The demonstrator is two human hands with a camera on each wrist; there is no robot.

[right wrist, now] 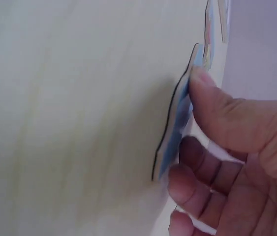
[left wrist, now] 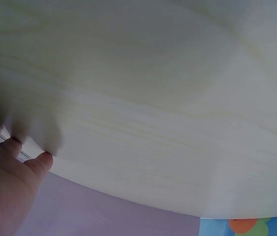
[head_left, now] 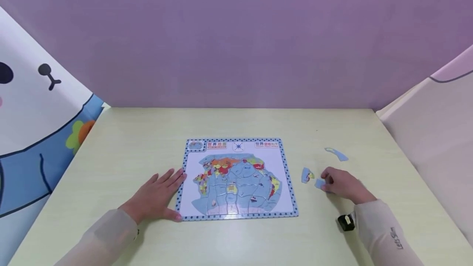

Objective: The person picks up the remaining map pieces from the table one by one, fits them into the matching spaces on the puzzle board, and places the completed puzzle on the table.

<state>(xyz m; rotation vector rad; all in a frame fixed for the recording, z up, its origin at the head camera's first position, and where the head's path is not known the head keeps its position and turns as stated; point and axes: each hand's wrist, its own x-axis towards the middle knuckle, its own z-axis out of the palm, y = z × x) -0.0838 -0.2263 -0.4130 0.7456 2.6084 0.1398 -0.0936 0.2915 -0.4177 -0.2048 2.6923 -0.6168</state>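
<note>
A world-map jigsaw in a white board (head_left: 238,217) with a blue dotted border lies on the table, its map area largely filled with blue and coloured pieces. My left hand (head_left: 155,196) lies spread at the board's left side, fingertips and thumb right at the edge. To the right of the board, my right hand (head_left: 341,184) pinches a light-blue puzzle piece (head_left: 319,183). The right wrist view shows that piece (right wrist: 176,115) close over the tabletop, with my thumb on its upper end and curled fingers beside it. The left wrist view catches only part of my left hand (left wrist: 8,182).
Two loose pieces lie nearby: one blue with red and yellow (head_left: 306,175), and a long curved blue one (head_left: 336,154) farther back. A purple wall (head_left: 236,44) closes off the table's far edge. A printed cartoon panel (head_left: 40,126) stands at the left.
</note>
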